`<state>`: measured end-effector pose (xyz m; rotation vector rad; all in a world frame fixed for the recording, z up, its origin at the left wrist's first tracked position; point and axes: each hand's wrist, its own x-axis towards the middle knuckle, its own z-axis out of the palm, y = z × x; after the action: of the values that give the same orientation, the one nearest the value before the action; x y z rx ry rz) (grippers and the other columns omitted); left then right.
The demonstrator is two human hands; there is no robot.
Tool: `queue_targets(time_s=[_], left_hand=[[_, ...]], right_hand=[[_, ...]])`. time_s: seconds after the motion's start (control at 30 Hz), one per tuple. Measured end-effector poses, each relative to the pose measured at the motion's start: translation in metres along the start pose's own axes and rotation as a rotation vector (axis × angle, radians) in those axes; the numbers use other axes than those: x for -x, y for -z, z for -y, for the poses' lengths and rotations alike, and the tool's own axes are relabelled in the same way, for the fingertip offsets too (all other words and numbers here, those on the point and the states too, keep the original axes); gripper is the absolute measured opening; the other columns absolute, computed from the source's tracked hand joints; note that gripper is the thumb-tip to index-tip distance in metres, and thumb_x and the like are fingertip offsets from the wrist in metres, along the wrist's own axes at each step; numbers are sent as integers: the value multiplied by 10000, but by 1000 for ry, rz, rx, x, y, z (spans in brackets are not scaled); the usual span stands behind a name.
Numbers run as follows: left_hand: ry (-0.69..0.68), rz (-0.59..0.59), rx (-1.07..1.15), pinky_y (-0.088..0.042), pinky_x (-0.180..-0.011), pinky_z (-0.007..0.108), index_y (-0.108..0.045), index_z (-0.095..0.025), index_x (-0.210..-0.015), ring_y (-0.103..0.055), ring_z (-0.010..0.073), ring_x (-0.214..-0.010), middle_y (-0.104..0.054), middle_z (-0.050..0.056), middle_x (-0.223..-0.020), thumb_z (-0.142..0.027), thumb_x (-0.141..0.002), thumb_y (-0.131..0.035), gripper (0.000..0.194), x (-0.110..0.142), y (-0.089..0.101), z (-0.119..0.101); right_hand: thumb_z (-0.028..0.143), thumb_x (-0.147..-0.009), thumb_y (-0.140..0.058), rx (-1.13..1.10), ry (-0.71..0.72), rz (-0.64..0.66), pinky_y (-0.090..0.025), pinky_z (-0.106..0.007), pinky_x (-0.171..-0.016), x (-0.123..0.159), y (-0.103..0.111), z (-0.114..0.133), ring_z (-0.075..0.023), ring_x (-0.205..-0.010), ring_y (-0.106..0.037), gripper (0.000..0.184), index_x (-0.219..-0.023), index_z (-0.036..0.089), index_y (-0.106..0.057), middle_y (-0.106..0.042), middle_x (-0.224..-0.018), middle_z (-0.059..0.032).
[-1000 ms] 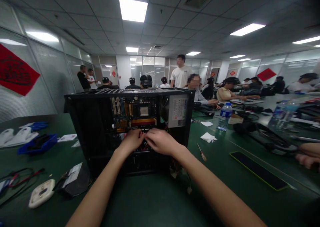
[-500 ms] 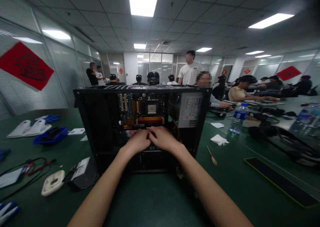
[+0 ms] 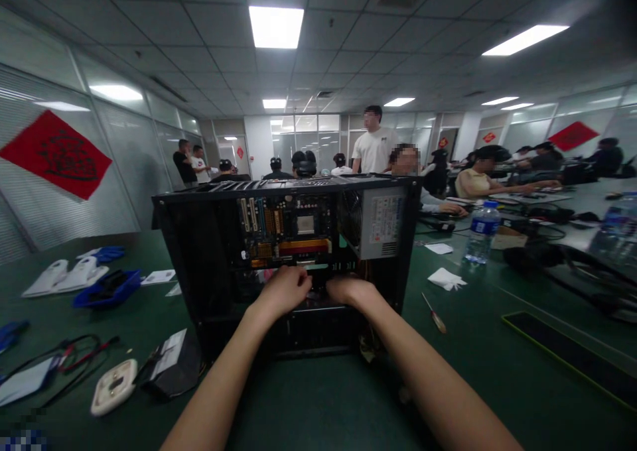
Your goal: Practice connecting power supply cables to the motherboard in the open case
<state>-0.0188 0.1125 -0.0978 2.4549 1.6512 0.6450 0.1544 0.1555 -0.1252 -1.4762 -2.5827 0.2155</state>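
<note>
An open black computer case (image 3: pixel 286 355) stands in front of me, its inside facing me. Within it are a motherboard (image 3: pixel 291 207) and, at the upper right, a silver power supply (image 3: pixel 382 222). My left hand (image 3: pixel 284 289) reaches into the case just below the motherboard's memory slots (image 3: pixel 304 247), thumb and fingers curled together; whatever they pinch is too dark to make out. A little to its right, my right hand (image 3: pixel 352 290) is bent down inside the case, its fingertips hidden in shadow. A gap separates the two hands.
Left on the green table lie a blue tray (image 3: pixel 107 290), white gloves (image 3: pixel 64 275), cables (image 3: pixel 82 355), a cream plastic piece (image 3: pixel 114 386) and a dark box-shaped part (image 3: pixel 174 365). Right are a screwdriver (image 3: pixel 434 314), tissue (image 3: pixel 446 278), water bottle (image 3: pixel 482 235) and black strip (image 3: pixel 572 351). People sit beyond.
My hands, together around one spot below the motherboard before, have moved apart, the right one sideways to the right. The camera view has turned rightward and back slightly; the case stays standing.
</note>
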Motion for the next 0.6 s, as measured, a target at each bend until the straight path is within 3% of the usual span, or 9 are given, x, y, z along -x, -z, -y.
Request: queue_targets(time_s=[0.07,0.13,0.23,0.3,0.4,0.47,0.6], left_hand=[[3,-78,7,-391,-663,288,-675,-177,-808,-665,214,-777,-724,81,-799,-316,-942,-482,273,-1,1,1],[-7,-193,49,-419,-712,291,-669,-177,-843,-665,210,-814,-729,80,-849,-311,-945,-482,252,-3,4,4],[6,-375,239,-456,-760,287,-661,-179,-888,-669,203,-830,-732,67,-899,-348,-943,-484,251,-3,14,8],[28,-481,439,-478,-786,286,-642,-174,-938,-674,202,-855,-731,59,-894,-373,-934,-490,251,-3,24,10],[53,-560,691,-509,-785,291,-601,-166,-993,-679,195,-856,-725,63,-915,-386,-910,-519,249,0,42,12],[88,-523,802,-524,-720,285,-595,-157,-980,-671,180,-778,-711,66,-898,-416,-891,-552,277,4,52,10],[173,-177,954,-399,-462,203,-600,-133,-927,-522,100,-481,-615,19,-672,-572,-898,-524,447,14,63,-5]], right_hand=[[440,-880,-577,-46,-16,-62,-429,-291,-576,3,10,13,-252,-701,-697,344,-799,152,-748,-751,-806,-149],[426,-966,-435,-175,-58,-247,-380,-282,-559,4,19,25,-224,-671,-668,458,-738,148,-718,-728,-764,-133],[469,-971,-414,-481,-69,-453,-315,-272,-540,2,27,32,-159,-539,-547,561,-526,170,-577,-572,-514,-44],[516,-943,-423,-747,-30,-583,-311,-269,-543,0,28,31,-135,-495,-479,577,-480,185,-521,-489,-456,-7],[612,-873,-465,-1093,40,-653,-318,-263,-522,2,30,28,-116,-459,-419,597,-443,199,-498,-443,-433,6],[660,-835,-502,-1237,69,-647,-303,-255,-490,7,34,28,-105,-440,-391,619,-418,202,-485,-430,-426,5],[707,-825,-536,-1311,161,-614,-326,-253,-491,21,43,35,-101,-429,-413,655,-415,198,-497,-439,-416,5]])
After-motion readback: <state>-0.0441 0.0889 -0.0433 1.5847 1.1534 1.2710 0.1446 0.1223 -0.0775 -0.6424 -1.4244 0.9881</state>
